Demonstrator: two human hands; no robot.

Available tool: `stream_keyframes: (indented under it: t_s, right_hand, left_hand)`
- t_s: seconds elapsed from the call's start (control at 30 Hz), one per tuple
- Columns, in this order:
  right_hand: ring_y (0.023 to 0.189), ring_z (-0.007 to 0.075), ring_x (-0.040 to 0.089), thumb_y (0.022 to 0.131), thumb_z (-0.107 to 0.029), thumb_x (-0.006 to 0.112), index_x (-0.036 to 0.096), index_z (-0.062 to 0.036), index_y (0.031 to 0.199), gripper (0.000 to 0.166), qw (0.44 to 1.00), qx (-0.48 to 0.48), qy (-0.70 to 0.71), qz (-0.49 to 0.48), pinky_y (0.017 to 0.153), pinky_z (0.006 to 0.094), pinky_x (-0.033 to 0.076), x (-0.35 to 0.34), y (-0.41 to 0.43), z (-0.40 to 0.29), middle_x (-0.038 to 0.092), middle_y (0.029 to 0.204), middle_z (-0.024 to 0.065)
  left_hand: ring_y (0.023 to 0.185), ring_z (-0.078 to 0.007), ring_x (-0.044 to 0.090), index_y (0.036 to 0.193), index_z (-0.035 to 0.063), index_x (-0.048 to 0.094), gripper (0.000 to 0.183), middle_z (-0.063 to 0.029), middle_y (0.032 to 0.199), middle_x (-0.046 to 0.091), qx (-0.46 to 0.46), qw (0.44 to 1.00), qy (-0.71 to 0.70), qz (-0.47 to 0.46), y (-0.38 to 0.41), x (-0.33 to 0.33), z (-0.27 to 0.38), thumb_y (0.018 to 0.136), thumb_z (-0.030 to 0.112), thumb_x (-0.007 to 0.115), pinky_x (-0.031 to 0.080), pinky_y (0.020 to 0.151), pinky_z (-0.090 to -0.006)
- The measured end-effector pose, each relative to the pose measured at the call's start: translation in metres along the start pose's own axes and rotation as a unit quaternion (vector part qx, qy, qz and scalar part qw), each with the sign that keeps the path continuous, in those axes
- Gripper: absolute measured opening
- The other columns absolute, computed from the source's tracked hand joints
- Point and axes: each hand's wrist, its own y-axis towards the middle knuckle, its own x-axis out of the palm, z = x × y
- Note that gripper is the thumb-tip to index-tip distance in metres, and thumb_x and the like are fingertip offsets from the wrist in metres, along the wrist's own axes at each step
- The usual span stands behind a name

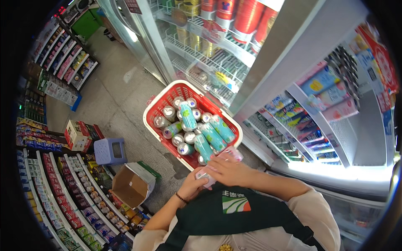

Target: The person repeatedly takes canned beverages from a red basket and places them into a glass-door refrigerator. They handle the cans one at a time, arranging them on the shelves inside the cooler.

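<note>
My left hand point(191, 185) and my right hand point(227, 171) are close together at the near end of a red plastic basket with a white rim point(153, 125). My left hand is closed on a pink can point(205, 178). The fingers of my right hand lie over pink cans, one of them a pink can point(231, 153) at the basket's near corner; its exact grip is partly hidden. Inside the basket several cans stand with silver tops up, and turquoise cans point(212, 136) lie on top of them.
A glass-door drinks cooler point(207, 59) stands beyond the basket, and a lit cooler shelf of cans point(333, 97) is at the right. On the floor at left are an open cardboard box point(130, 185), a blue-grey plastic stool point(108, 150) and a carton point(75, 135). Snack shelves point(69, 200) fill the lower left.
</note>
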Motion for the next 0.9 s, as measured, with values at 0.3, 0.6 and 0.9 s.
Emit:
stream_keyframes:
  t_s: [0.3,0.6,0.9]
  right_hand:
    - [0.109,0.0244,0.048,0.067,-0.006,0.074,0.013,-0.0098,0.138,0.094,0.586,0.415,0.528,0.453,0.087,0.0373,0.045,-0.113,-0.178,-0.017,0.039,0.127,0.0132]
    - [0.096,0.0234,0.057,0.075,-0.01,0.067,0.033,-0.0016,0.121,0.058,0.531,0.373,0.361,0.67,0.076,0.0345,0.052,-0.209,-0.28,0.025,0.051,0.108,0.0133]
    - [0.099,0.0208,0.053,0.078,-0.009,0.062,0.051,0.0014,0.107,0.033,0.683,0.581,-0.036,0.441,0.078,0.0338,0.047,-0.26,-0.342,0.194,0.056,0.105,0.015]
  left_hand:
    - [0.09,-0.02,0.057,0.123,0.0009,0.038,0.06,-0.0105,0.106,0.054,-0.069,0.958,0.074,-0.269,0.112,0.173,0.007,0.073,0.013,0.07,0.052,0.069,-0.033]
    - [0.101,-0.023,0.052,0.126,0.0043,0.031,0.062,-0.0122,0.117,0.046,-0.064,0.908,0.135,-0.391,0.209,0.365,-0.061,0.077,0.014,0.066,0.049,0.078,-0.0372]
    - [0.098,-0.0145,0.046,0.14,0.0103,0.011,0.072,-0.0075,0.13,0.027,0.161,0.929,0.246,-0.226,0.293,0.478,-0.087,0.081,0.004,0.052,0.043,0.082,-0.0345]
